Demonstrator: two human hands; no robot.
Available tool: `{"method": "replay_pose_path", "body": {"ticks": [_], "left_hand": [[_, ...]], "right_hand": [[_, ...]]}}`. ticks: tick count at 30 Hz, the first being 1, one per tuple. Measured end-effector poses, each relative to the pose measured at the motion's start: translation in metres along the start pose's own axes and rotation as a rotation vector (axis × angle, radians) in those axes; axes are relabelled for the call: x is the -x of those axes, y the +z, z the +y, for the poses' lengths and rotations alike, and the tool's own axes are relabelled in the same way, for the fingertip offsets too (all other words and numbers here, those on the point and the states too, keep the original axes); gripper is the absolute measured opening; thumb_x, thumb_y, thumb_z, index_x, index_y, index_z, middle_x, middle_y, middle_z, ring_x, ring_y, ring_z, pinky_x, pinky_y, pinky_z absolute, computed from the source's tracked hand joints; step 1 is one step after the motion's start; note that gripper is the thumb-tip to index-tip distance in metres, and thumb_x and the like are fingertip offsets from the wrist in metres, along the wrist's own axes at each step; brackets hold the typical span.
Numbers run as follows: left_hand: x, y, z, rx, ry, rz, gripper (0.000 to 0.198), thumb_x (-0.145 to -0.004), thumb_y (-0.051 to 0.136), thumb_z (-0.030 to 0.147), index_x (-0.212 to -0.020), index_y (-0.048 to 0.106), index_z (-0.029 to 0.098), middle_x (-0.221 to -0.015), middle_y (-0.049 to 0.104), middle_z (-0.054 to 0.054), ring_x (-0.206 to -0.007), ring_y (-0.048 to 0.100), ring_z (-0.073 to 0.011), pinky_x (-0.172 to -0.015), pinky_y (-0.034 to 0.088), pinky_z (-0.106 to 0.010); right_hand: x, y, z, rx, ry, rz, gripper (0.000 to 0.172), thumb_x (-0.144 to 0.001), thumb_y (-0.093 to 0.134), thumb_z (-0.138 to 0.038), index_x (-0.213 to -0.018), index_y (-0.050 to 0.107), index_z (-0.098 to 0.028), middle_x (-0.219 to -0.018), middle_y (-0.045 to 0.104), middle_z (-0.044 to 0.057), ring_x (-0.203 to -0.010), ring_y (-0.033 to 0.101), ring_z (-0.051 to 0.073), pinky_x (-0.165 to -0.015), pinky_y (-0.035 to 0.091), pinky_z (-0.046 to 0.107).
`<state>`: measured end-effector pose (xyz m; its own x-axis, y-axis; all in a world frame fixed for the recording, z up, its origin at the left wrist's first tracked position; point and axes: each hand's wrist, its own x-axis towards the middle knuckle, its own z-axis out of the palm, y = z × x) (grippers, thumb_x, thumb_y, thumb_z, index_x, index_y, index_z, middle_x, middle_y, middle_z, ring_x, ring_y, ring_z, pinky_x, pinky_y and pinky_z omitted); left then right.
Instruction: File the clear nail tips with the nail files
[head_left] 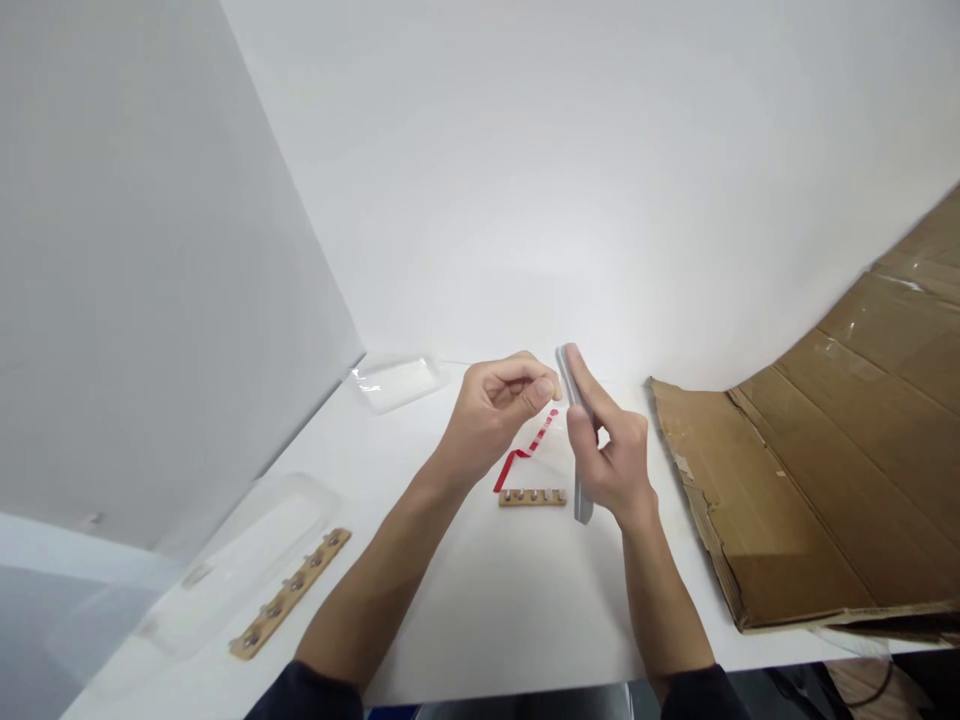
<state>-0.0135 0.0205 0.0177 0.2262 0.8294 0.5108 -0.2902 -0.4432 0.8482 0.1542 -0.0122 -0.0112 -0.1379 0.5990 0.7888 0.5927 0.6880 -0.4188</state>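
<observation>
My right hand (611, 455) is wrapped round a flat grey bar (579, 500), held upright and seen edge-on above the white table (525, 600). My left hand (495, 410) is closed in a pinch at the bar's top end; a red and white striped strip (525, 455) hangs down from there towards the table, and I cannot tell whether the fingers grip it. Below both hands a short wooden strip with metal studs (532, 496) lies flat on the table.
A longer wooden strip with metal studs (291, 592) lies at the front left beside a clear plastic tray (247, 560). Another clear plastic tray (397, 382) sits at the back left. Flattened brown cardboard (810, 470) covers the right side. White walls close the left and back.
</observation>
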Motion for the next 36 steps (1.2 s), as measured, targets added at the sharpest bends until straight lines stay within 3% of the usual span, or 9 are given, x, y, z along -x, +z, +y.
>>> {"method": "replay_pose_path", "body": {"ticks": [2, 5, 7, 10, 16, 22, 25, 29, 36], "left_hand": [[0.0, 0.0, 0.0, -0.014, 0.005, 0.014, 0.037, -0.083, 0.087, 0.049, -0.071, 0.074, 0.017, -0.073, 0.063, -0.002, -0.059, 0.045, -0.0094, -0.056, 0.041, -0.026], [-0.002, -0.001, -0.002, -0.053, 0.009, 0.036, 0.035, -0.083, 0.087, 0.048, -0.071, 0.075, 0.017, -0.072, 0.064, -0.002, -0.06, 0.047, -0.01, -0.057, 0.042, -0.026], [-0.003, -0.002, -0.003, -0.072, 0.022, 0.042, 0.037, -0.084, 0.086, 0.05, -0.07, 0.074, 0.017, -0.073, 0.065, -0.002, -0.061, 0.05, -0.0109, -0.058, 0.043, -0.027], [-0.004, -0.002, -0.004, -0.104, 0.047, 0.05, 0.037, -0.085, 0.084, 0.05, -0.071, 0.074, 0.018, -0.075, 0.066, -0.003, -0.064, 0.053, -0.0124, -0.06, 0.045, -0.028], [-0.004, -0.003, -0.006, -0.18, 0.094, 0.08, 0.029, -0.086, 0.083, 0.041, -0.07, 0.075, 0.018, -0.072, 0.064, -0.003, -0.065, 0.053, -0.0131, -0.06, 0.044, -0.028], [-0.002, -0.007, -0.012, -0.302, 0.107, 0.115, 0.021, -0.09, 0.075, 0.031, -0.074, 0.077, 0.019, -0.075, 0.067, -0.004, -0.066, 0.053, -0.013, -0.06, 0.042, -0.028], [-0.003, -0.005, -0.009, -0.249, 0.063, 0.091, 0.023, -0.088, 0.08, 0.037, -0.074, 0.076, 0.019, -0.075, 0.066, -0.003, -0.066, 0.053, -0.013, -0.061, 0.043, -0.028], [-0.003, -0.001, -0.002, -0.119, -0.024, 0.035, 0.031, -0.083, 0.086, 0.045, -0.073, 0.074, 0.018, -0.073, 0.064, -0.002, -0.066, 0.055, -0.0129, -0.06, 0.046, -0.027], [-0.003, -0.003, 0.0, -0.122, -0.065, -0.007, 0.032, -0.087, 0.081, 0.048, -0.075, 0.073, 0.019, -0.061, 0.054, 0.001, -0.058, 0.048, -0.0116, -0.053, 0.04, -0.026]], "right_hand": [[-0.001, 0.0, -0.001, 0.005, 0.069, 0.025, 0.056, -0.107, 0.041, -0.023, -0.162, 0.05, -0.026, -0.052, 0.053, -0.007, -0.044, 0.03, 0.012, -0.043, 0.033, 0.027], [-0.001, 0.001, -0.005, -0.023, -0.027, 0.138, 0.058, -0.106, 0.042, -0.023, -0.164, 0.047, -0.025, -0.052, 0.056, -0.006, -0.043, 0.028, 0.013, -0.043, 0.032, 0.029], [0.0, 0.001, -0.006, -0.028, -0.056, 0.081, 0.057, -0.106, 0.043, -0.023, -0.163, 0.049, -0.025, -0.052, 0.055, -0.006, -0.043, 0.028, 0.013, -0.043, 0.032, 0.029], [-0.001, -0.001, -0.005, 0.015, 0.079, -0.014, 0.055, -0.106, 0.043, -0.025, -0.16, 0.053, -0.025, -0.051, 0.052, -0.008, -0.044, 0.031, 0.012, -0.045, 0.034, 0.028], [-0.002, -0.006, -0.005, -0.025, 0.025, -0.009, 0.055, -0.103, 0.046, -0.026, -0.158, 0.056, -0.025, -0.05, 0.05, -0.008, -0.045, 0.029, 0.012, -0.045, 0.033, 0.027], [-0.004, -0.002, 0.001, 0.03, 0.099, 0.011, 0.055, -0.103, 0.048, -0.024, -0.157, 0.057, -0.026, -0.052, 0.046, -0.009, -0.047, 0.029, 0.012, -0.047, 0.034, 0.027], [-0.004, -0.001, 0.0, -0.056, 0.124, 0.011, 0.057, -0.104, 0.052, -0.028, -0.161, 0.051, -0.03, -0.051, 0.044, -0.009, -0.048, 0.029, 0.013, -0.047, 0.035, 0.027], [-0.006, 0.002, -0.002, -0.299, 0.34, -0.005, 0.063, -0.105, 0.056, -0.04, -0.165, 0.041, -0.03, -0.051, 0.038, -0.011, -0.046, 0.032, 0.013, -0.045, 0.033, 0.027], [-0.012, 0.007, 0.004, -0.669, 0.467, 0.029, 0.046, -0.112, 0.038, -0.05, -0.145, 0.053, -0.022, -0.06, 0.057, -0.008, -0.046, 0.051, 0.013, -0.05, 0.046, 0.027]]}}
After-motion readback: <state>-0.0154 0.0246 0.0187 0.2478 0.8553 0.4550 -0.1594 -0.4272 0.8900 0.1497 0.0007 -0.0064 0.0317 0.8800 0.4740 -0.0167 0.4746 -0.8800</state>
